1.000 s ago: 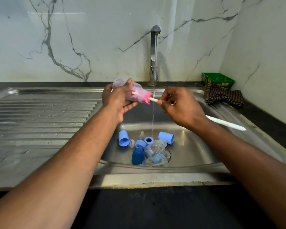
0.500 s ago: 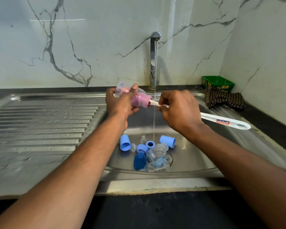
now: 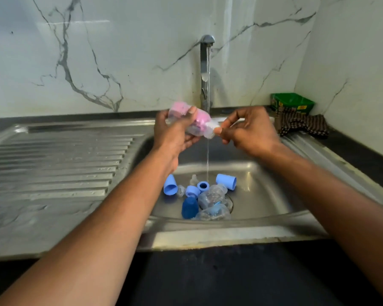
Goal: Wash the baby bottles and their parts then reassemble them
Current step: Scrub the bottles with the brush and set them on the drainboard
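At the far left the ribbed draining board (image 3: 58, 164) of the steel sink (image 3: 208, 237) is seen. Next, the left hand (image 3: 173, 138) is held above the basin, its fingers and thumb curled round a clear baby bottle (image 3: 191, 122) that is kept tilted on its side, mouth toward the right. A pink brush head (image 3: 200, 119) is seen through the bottle's wall, filling most of its inside. Just right of the bottle's mouth, a thin stream of water (image 3: 207, 155) falls from the tap (image 3: 205, 69) into the basin. Below, on the basin floor near the drain, loose parts are clustered: a light blue cap (image 3: 170, 186) lying on its side, a blue ring (image 3: 203, 185), a dark blue cap (image 3: 189, 208), further clear bottles (image 3: 212, 203) and another light blue cap (image 3: 227, 181).

The right hand (image 3: 250, 131) is held at the bottle's mouth, its fingers bent inward and its fingertips (image 3: 219, 130) pinched together; the brush handle is hidden there, so it cannot be told what is gripped. At the far right, a checked cloth (image 3: 301, 124) and a green tub (image 3: 293, 103) are set on the dark counter.

Compared with half a second earlier, the brush head has been pushed deeper into the bottle, the right hand has been brought up against the mouth, and the long white handle seen beyond the right wrist is no longer visible.
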